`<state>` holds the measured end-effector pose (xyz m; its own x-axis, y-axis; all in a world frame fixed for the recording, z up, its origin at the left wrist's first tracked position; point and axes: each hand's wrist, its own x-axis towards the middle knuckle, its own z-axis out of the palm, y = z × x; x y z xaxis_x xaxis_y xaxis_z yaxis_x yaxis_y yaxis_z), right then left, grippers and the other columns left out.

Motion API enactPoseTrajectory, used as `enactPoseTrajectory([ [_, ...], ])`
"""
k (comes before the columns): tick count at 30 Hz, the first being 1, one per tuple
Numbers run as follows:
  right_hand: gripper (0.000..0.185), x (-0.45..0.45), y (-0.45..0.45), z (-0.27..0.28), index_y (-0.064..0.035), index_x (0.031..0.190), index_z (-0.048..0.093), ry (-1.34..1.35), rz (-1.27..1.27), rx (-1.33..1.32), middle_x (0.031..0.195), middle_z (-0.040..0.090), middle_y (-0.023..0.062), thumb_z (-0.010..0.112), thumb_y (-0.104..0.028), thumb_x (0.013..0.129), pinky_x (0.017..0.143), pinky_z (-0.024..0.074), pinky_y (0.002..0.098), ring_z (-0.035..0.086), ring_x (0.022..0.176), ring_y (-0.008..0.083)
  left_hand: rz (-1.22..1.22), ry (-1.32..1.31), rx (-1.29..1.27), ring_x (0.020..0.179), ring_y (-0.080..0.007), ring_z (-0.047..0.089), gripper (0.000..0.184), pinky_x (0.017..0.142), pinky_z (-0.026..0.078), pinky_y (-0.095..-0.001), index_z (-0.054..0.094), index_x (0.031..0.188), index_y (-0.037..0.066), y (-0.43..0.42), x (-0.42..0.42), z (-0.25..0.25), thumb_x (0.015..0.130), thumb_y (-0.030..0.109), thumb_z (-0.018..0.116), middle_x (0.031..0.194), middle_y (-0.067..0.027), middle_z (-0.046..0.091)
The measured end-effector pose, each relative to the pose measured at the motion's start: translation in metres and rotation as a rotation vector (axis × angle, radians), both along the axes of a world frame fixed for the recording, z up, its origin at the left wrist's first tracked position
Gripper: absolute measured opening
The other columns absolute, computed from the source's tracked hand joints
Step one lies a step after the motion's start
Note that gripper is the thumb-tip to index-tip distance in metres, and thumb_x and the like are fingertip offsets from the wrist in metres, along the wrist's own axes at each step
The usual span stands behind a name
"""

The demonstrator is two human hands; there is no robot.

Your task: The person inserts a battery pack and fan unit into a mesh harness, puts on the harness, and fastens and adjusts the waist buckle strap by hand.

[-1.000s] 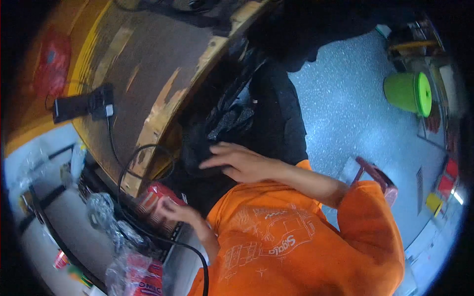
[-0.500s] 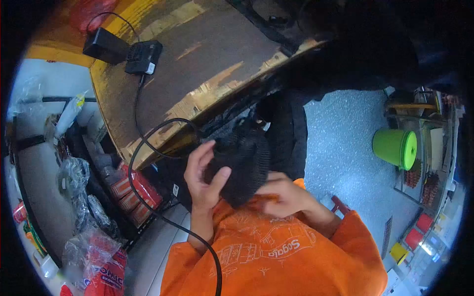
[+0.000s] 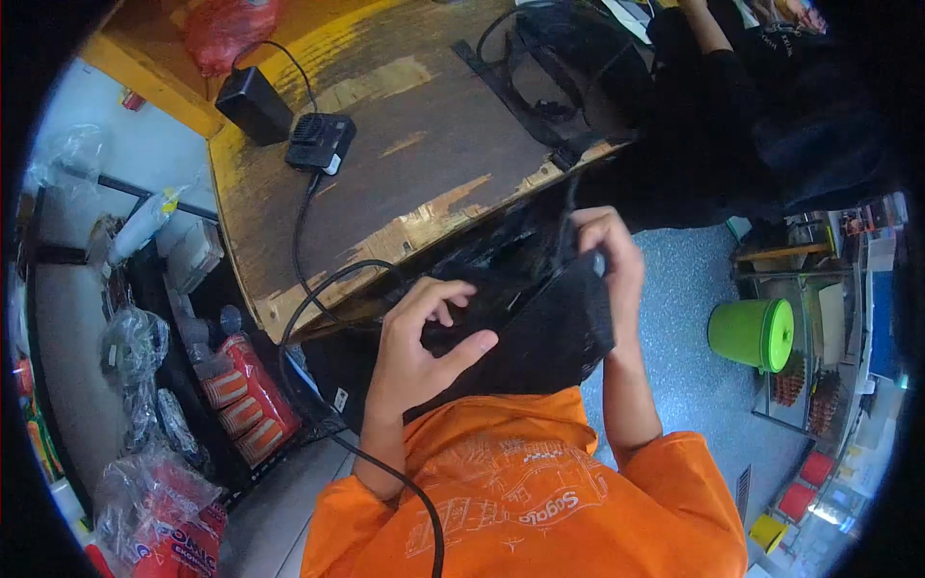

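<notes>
A worn wooden table [image 3: 385,183], its surface scuffed to pale wood and its rear part yellow, fills the upper left and middle. Below it is the wearer's orange shirt [image 3: 626,511], printed in white with line drawings and a word that looks like "Sogala", though its spelling is uncertain. Speckled floor [image 3: 674,318] lies to the right. At the upper right is another person in dark clothing [image 3: 752,125], one forearm [image 3: 706,29] showing. A black fabric piece [image 3: 559,337] is in front of the wearer, between the shirt and the table's front edge; its exact kind, and whether it holds anything, cannot be told.

The right hand [image 3: 617,260] has its grip clamped on the upper right edge of that fabric. The left hand [image 3: 414,347] is over its left side, thumb and fingers apart; contact cannot be judged.

At the lower left, a clear plastic bag [image 3: 145,472] is bunched around a red pack [image 3: 178,539] reading "OMIC" and, beneath, "EKONOMI", with the start of the upper word hidden. A green bucket [image 3: 737,332] stands on the floor under its matching lid [image 3: 780,335], contents hidden. A red wrapper [image 3: 260,371] encloses orange-and-white striped items [image 3: 241,414]. Towards the table's rear is a red plastic bag [image 3: 231,34], contents unclear. Near it sit a black box [image 3: 252,104] and a smaller black adapter [image 3: 320,143]. The adapter carries a white label [image 3: 333,164], too small to read.
</notes>
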<state>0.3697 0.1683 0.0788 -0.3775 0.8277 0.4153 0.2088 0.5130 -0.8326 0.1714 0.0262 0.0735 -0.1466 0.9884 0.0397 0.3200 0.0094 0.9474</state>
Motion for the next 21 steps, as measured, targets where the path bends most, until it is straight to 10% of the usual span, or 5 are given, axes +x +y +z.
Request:
enactPoseTrajectory([
  [7, 0.012, -0.007, 0.011, 0.045, -0.0091, 0.091, 0.055, 0.464, 0.047, -0.505, 0.086, 0.051, -0.0047, 0.066, -0.008, 0.094, 0.074, 0.045, 0.0226, 0.05, 0.079, 0.0054, 0.282, 0.163, 0.278, 0.126, -0.0313, 0.055, 0.042, 0.106, 0.042, -0.0426, 0.065, 0.118, 0.001, 0.0, 0.015, -0.028, 0.082, 0.018, 0.079, 0.14, -0.0174, 0.052],
  [10, 0.008, 0.006, 0.013, 0.039, -0.0078, 0.097, 0.056, 0.262, 0.03, -0.321, 0.088, 0.053, -0.0037, 0.064, -0.009, 0.096, 0.077, 0.0484, 0.0238, 0.053, 0.081, 0.0066, 0.252, 0.019, 0.288, 0.121, -0.0314, 0.06, 0.044, 0.107, 0.041, -0.0414, 0.064, 0.117, 0.002, 0.004, 0.025, -0.019, 0.077, 0.01, 0.082, 0.125, -0.0171, 0.063],
  [13, 0.007, 0.01, 0.004, 0.067, -0.0072, 0.099, 0.057, 0.08, -0.124, -0.192, 0.09, 0.053, -0.0032, 0.064, -0.009, 0.096, 0.079, 0.0491, 0.0238, 0.055, 0.082, 0.0077, 0.134, 0.012, 0.355, 0.076, -0.0218, 0.064, 0.043, 0.073, 0.051, -0.0331, 0.067, 0.116, 0.003, -0.002, 0.026, -0.039, 0.074, 0.002, 0.08, 0.086, -0.0079, 0.065],
  [18, 0.007, 0.024, 0.026, 0.111, -0.0069, 0.1, 0.058, 0.138, -0.035, 0.048, 0.092, 0.054, -0.0027, 0.063, -0.008, 0.096, 0.08, 0.0484, 0.0239, 0.056, 0.085, 0.0081, 0.068, -0.168, 0.448, 0.081, -0.0178, 0.064, 0.036, 0.074, 0.052, -0.0287, 0.067, 0.115, 0.003, -0.044, 0.031, -0.043, 0.081, 0.002, 0.078, 0.088, -0.0081, 0.064],
  [21, 0.007, 0.016, 0.053, 0.146, -0.0067, 0.101, 0.058, 0.168, 0.048, 0.139, 0.093, 0.054, -0.0024, 0.062, -0.008, 0.095, 0.081, 0.0481, 0.0239, 0.056, 0.086, 0.0084, -0.266, -0.347, -0.031, 0.1, -0.021, 0.067, 0.048, 0.088, 0.052, -0.0343, 0.058, 0.133, 0.002, -0.092, 0.021, -0.066, 0.089, 0.01, 0.075, 0.112, -0.0134, 0.068],
])
